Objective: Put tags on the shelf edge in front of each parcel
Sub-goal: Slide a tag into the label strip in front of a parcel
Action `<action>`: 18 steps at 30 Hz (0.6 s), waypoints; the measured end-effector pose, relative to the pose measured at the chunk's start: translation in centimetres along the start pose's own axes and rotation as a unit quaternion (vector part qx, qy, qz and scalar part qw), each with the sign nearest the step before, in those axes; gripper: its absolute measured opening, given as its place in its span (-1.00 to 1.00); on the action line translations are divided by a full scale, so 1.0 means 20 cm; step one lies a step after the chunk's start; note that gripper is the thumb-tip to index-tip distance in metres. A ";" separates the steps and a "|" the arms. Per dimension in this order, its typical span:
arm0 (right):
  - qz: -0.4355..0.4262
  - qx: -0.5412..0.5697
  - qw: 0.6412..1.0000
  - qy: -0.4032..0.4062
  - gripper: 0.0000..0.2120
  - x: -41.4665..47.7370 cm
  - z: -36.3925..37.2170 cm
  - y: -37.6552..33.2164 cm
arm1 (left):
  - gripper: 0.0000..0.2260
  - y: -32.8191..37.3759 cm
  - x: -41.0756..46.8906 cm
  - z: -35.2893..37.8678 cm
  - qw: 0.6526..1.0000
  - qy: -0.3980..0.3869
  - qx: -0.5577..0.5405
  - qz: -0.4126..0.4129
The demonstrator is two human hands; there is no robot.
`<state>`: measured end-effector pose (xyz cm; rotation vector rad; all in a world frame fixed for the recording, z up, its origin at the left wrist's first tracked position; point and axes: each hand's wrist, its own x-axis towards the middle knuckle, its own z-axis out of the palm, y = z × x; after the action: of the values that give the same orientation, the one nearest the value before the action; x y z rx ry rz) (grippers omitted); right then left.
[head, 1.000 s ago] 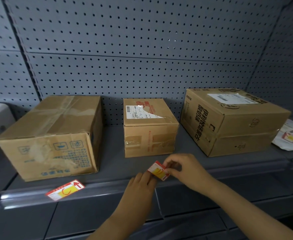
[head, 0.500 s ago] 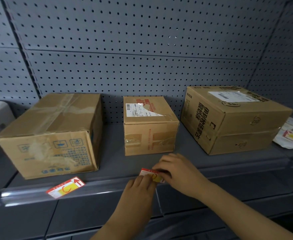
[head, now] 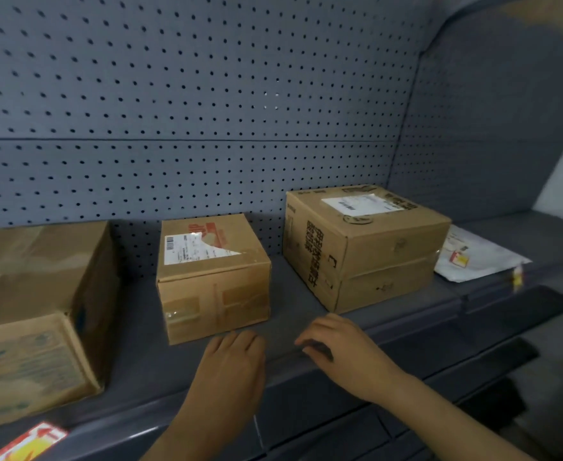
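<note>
Three cardboard parcels stand on the grey shelf: a large one (head: 37,314) at left, a small one (head: 213,277) in the middle, a taller one (head: 363,244) at right. A red and yellow tag (head: 31,440) lies on the shelf edge (head: 416,331) in front of the left parcel. My left hand (head: 233,364) rests palm down on the shelf in front of the small parcel. My right hand (head: 340,347) is beside it, fingers bent, fingertips on the shelf. No tag shows in or under either hand.
A white mailer bag (head: 483,257) lies at the far right with a small red and yellow tag (head: 458,259) on top. Another tag (head: 517,277) hangs at the shelf edge in front of it. Pegboard (head: 207,111) closes the back and right side.
Both hands held a red and yellow tag at the shelf edge before; now the tag is out of sight and the hands lie on the shelf. The view has swung right and closer.
</note>
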<state>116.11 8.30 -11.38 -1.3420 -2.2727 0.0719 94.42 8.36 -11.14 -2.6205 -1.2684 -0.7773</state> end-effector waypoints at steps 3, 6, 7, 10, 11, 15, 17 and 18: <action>0.036 0.000 0.999 0.018 -0.88 -0.10 -0.07 0.08 | -0.80 0.07 0.12 0.04 0.999 0.017 -0.013 0.026; 0.067 -0.014 0.997 0.028 -0.89 -0.21 -0.14 0.17 | -0.79 0.18 0.24 0.12 0.997 0.022 -0.032 0.061; 0.080 -0.015 0.996 0.032 -0.88 -0.26 -0.17 0.21 | -0.79 0.22 0.28 0.15 0.996 0.021 -0.041 0.073; 0.117 -0.021 0.992 0.043 -0.87 -0.38 -0.26 0.31 | -0.81 0.37 0.40 0.24 0.992 0.016 -0.070 0.100; 0.126 -0.022 0.991 0.049 -0.87 -0.41 -0.29 0.35 | -0.81 0.43 0.44 0.27 0.990 0.016 -0.083 0.110; 0.154 -0.028 0.986 0.065 -0.87 -0.52 -0.40 0.50 | -0.79 0.63 0.60 0.41 0.982 0.005 -0.119 0.145; 0.167 -0.027 0.983 0.067 -0.87 -0.58 -0.47 0.60 | -0.76 0.73 0.69 0.48 0.981 -0.008 -0.123 0.152; 0.175 -0.027 0.982 0.069 -0.86 -0.62 -0.50 0.66 | -0.76 0.78 0.74 0.51 0.980 -0.013 -0.123 0.155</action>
<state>136.07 2.80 -11.22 -1.7070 -1.9170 0.0343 117.92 12.14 -10.94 -2.9297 -0.7774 -0.8936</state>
